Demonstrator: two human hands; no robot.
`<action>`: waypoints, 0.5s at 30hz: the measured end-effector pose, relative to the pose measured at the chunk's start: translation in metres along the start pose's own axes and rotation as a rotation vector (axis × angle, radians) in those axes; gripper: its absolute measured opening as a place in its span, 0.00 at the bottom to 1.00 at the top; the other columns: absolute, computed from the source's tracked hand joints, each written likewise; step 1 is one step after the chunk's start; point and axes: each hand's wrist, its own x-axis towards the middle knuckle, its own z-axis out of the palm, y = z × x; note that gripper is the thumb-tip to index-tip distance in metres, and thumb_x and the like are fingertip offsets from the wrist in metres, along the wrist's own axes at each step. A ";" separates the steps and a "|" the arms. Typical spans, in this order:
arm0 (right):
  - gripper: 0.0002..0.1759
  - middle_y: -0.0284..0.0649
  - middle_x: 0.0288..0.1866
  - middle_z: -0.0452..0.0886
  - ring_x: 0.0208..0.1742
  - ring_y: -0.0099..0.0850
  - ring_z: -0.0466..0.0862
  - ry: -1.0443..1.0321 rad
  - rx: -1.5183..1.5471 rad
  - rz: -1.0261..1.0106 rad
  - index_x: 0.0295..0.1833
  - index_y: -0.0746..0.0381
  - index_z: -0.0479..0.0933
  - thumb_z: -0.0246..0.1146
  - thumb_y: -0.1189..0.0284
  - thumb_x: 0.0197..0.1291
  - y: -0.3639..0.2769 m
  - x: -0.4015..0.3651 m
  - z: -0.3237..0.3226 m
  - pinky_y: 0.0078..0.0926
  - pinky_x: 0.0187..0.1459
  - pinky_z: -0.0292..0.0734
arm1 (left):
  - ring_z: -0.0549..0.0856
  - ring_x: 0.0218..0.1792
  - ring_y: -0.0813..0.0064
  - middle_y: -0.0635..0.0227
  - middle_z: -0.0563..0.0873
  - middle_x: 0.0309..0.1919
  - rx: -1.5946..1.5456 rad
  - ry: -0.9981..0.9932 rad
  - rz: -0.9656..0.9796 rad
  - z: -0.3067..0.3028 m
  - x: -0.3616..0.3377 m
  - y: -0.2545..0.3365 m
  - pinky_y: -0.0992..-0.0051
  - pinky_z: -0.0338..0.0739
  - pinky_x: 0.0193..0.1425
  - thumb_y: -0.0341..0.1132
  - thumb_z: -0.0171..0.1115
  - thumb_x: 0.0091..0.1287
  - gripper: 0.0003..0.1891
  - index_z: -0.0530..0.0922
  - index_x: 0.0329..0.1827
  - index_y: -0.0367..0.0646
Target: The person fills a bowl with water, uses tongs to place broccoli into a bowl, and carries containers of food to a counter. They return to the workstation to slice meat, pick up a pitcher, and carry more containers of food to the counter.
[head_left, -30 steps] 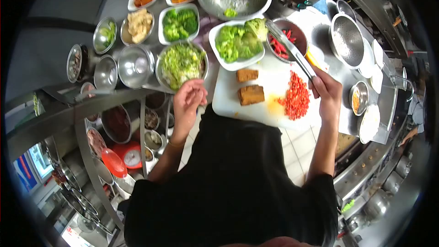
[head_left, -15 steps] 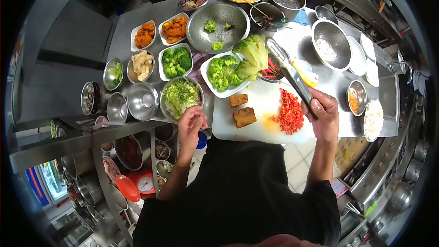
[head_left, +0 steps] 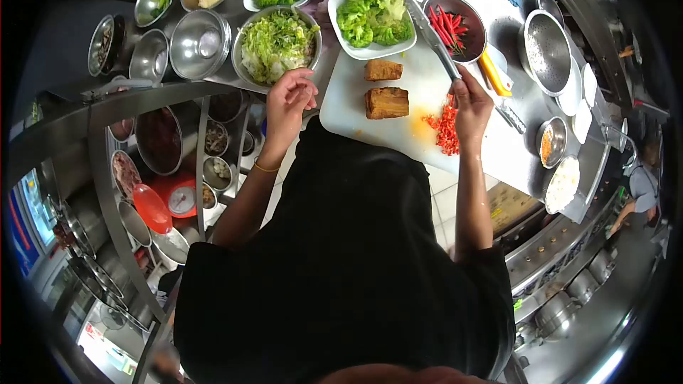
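Gripping metal tongs in the right hand and pointing the tips at the right side of broccoli in a white dish, by the far edge of the cutting board. Leaving contact between tips and broccoli uncertain. Curling the left hand loosely, holding nothing visible, just beside shredded greens in a metal bowl. Partly hiding chopped chilli behind the right hand. Showing brown blocks between the hands. Calling, most likely, for a light, even squeeze on soft broccoli, for tips apart from the neighbouring whole chillies, and for a wrist clear of the chopped chilli.
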 end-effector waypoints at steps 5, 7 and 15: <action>0.16 0.37 0.33 0.81 0.28 0.27 0.78 0.048 -0.578 -0.393 0.51 0.61 0.79 0.62 0.79 0.55 0.019 0.002 0.022 0.22 0.33 0.72 | 0.75 0.26 0.85 0.69 0.78 0.30 -0.036 0.010 0.031 -0.004 0.000 -0.015 0.85 0.69 0.31 0.23 0.52 0.64 0.11 0.72 0.50 0.36; 0.17 0.39 0.34 0.81 0.29 0.31 0.79 0.031 -0.741 -0.504 0.50 0.59 0.79 0.63 0.80 0.52 0.018 -0.001 0.020 0.24 0.34 0.73 | 0.75 0.26 0.85 0.68 0.78 0.30 -0.043 0.009 0.035 -0.005 -0.004 -0.017 0.85 0.68 0.30 0.23 0.52 0.64 0.11 0.72 0.50 0.36; 0.19 0.34 0.28 0.76 0.28 0.33 0.78 -0.125 -0.990 -0.648 0.49 0.55 0.79 0.65 0.77 0.48 -0.038 0.007 -0.027 0.30 0.31 0.71 | 0.74 0.25 0.85 0.69 0.78 0.30 -0.046 0.022 0.008 -0.010 -0.001 -0.025 0.84 0.69 0.30 0.24 0.52 0.64 0.11 0.73 0.50 0.36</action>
